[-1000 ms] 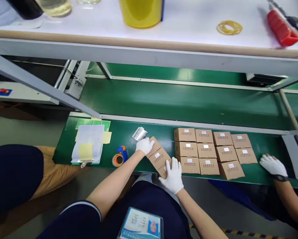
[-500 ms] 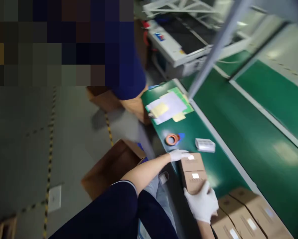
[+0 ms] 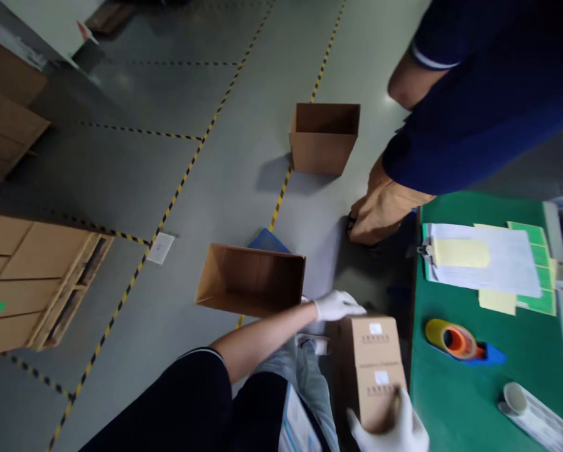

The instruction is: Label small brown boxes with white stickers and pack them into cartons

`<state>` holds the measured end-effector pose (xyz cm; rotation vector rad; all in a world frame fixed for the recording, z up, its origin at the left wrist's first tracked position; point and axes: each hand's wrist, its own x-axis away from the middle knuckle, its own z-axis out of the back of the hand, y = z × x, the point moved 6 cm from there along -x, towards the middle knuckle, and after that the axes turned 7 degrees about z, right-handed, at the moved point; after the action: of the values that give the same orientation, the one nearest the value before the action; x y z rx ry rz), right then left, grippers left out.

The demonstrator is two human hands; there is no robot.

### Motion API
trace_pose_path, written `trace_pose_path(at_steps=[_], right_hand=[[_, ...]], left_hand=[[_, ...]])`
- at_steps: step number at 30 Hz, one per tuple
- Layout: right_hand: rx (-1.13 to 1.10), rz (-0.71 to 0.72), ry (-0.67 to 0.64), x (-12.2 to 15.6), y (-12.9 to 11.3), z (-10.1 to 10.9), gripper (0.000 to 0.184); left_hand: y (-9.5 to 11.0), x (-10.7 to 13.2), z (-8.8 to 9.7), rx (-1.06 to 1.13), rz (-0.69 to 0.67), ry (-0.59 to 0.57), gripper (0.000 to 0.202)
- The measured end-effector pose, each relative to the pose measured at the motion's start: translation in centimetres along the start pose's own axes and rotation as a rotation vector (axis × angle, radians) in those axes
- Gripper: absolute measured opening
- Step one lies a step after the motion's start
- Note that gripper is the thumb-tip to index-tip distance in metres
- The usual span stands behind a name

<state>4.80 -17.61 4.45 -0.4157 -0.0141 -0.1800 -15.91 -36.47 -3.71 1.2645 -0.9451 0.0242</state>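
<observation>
Two small brown cardboard boxes, each with a white label, are pressed end to end between my hands beside the table edge. My left hand, in a white glove, grips their far end. At the near end my right hand, also gloved and slightly blurred, is closed around the other box, with thumb and fingers on opposite sides. An open cardboard carton stands on the floor left of the boxes, its visible inside bare.
On the green table lie a clipboard with papers, a tape roll and a roll of labels. A co-worker bends at upper right, near a second open carton. Stacked cartons sit on a pallet at left.
My hands have carried the two boxes off the table top, leftward past its edge. The view has swung left, bringing the floor cartons and pallet into sight.
</observation>
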Motion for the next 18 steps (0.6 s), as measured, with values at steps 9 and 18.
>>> trace_pose_path(at_steps=[9,18], right_hand=[[-0.338,0.178,-0.093,-7.5,-19.6,-13.8,0.117],[-0.143,0.188,-0.045,1.4,-11.7,-3.3,0.119]], left_hand=[[-3.4,8.5,25.5,0.007,0.098,0.281,0.055],[-2.1,12.2,11.4,0.170,-0.047,0.128,0.058]])
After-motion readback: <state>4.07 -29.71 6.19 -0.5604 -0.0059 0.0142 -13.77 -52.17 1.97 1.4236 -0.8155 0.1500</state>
